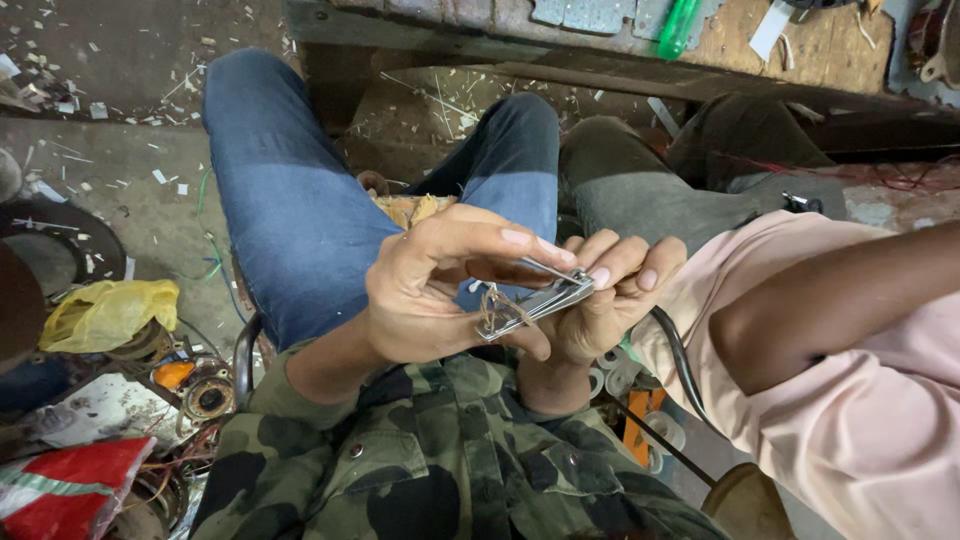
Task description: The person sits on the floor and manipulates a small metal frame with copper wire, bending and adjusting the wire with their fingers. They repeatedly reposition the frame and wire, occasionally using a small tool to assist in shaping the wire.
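We're holding one metal nail clipper (535, 300) w/ both hands, just above our lap, over the camo shirt (440, 470). Our left hand (430, 290) is curling round the clipper's near end, thumb and forefinger pinching toward its lever at the top; our right hand (610, 295) is cupping it from the other side, four fingers pressed together along its far edge, thumb underneath. A small loop of thin wire or cord (492, 305) is hanging at the clipper's left end; can't tell how it's attached. One more person is sitting just right of us: one pink sleeve (850, 400), one bare forearm (830, 300), not touching the clipper. Below our hands we're seeing our two knees in blue jeans (290, 210). Left on the floor, approx. level w/ our lap, are lying one yellow plastic bag (105, 312) and one red-and-white bag (65, 485). Farthest off, one green plastic handle (678, 27) is resting on the wooden bench (830, 45).
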